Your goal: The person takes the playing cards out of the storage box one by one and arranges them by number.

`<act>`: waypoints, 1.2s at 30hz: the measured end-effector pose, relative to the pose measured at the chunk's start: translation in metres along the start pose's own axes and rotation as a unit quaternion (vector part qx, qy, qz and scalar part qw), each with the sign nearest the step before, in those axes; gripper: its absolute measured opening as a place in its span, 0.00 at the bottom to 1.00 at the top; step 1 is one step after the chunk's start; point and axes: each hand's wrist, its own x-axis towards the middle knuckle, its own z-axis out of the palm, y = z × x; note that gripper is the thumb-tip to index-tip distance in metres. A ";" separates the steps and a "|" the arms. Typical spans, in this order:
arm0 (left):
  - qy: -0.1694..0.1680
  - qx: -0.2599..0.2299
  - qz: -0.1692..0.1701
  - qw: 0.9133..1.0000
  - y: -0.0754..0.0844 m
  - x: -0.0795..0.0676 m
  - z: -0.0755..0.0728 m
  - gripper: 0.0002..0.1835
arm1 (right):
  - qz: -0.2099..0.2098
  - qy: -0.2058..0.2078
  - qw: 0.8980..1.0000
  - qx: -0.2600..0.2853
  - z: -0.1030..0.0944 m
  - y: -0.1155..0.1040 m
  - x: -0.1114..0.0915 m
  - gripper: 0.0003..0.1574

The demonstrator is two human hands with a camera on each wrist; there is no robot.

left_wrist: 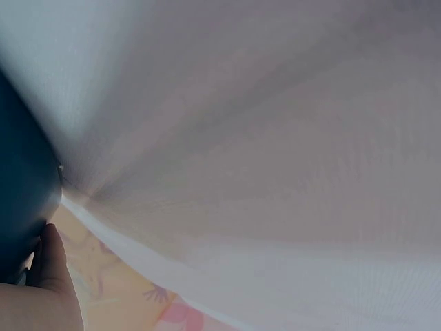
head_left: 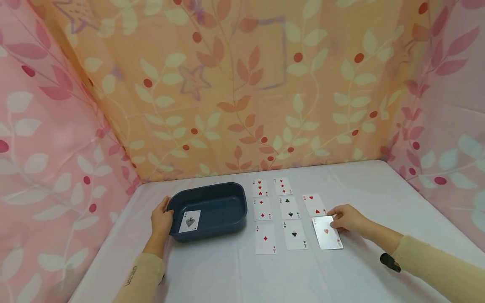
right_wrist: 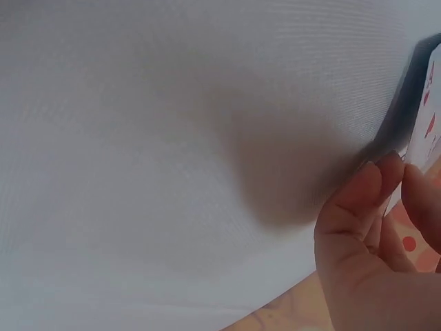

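Observation:
My right hand [head_left: 348, 219] pinches the ace of hearts [head_left: 326, 237] by its upper right edge, thumb on one face and fingertips on the other. In the right wrist view this card [right_wrist: 431, 124] stands tilted off the cloth. With my left hand [head_left: 162, 219] I grip the left end of a dark blue rectangular basin [head_left: 223, 225], thumb at the rim. Inside the basin lies the ace of spades [head_left: 190, 221], face up at the left. The left wrist view catches only part of the basin wall [left_wrist: 24, 172] and my fingers [left_wrist: 54, 258].
Right of the basin, cards lie face up in rows: ace of diamonds [head_left: 265, 244], ace of clubs [head_left: 294, 242], 2 of diamonds [head_left: 257, 209], 2 of clubs [head_left: 284, 210], 2 of hearts [head_left: 312, 206], 3 of hearts [head_left: 255, 189], 3 of diamonds [head_left: 286, 187]. Patterned curtains [head_left: 235, 84] surround the white table [head_left: 212, 269].

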 end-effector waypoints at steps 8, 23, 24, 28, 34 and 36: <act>0.000 -0.012 -0.007 1.000 -0.004 0.001 0.002 0.31 | -0.004 0.015 0.999 -0.048 -0.003 -0.005 0.005 0.21; 0.009 -0.031 0.008 0.999 -0.002 0.000 0.003 0.31 | -0.011 -0.029 0.981 0.194 0.059 -0.067 0.026 0.24; 0.010 -0.029 0.008 1.000 -0.002 0.000 0.003 0.31 | -0.017 -0.036 0.978 0.204 0.064 -0.073 0.028 0.24; 0.012 -0.022 0.008 1.000 -0.002 0.000 0.003 0.31 | -0.039 -0.064 0.968 0.241 0.085 -0.099 0.033 0.24; 0.030 0.006 0.024 0.999 -0.004 0.001 0.004 0.31 | -0.064 -0.090 0.948 0.299 0.118 -0.133 0.045 0.26; 0.032 0.010 0.022 0.999 -0.005 0.001 0.004 0.31 | -0.074 -0.099 0.940 0.319 0.128 -0.142 0.050 0.28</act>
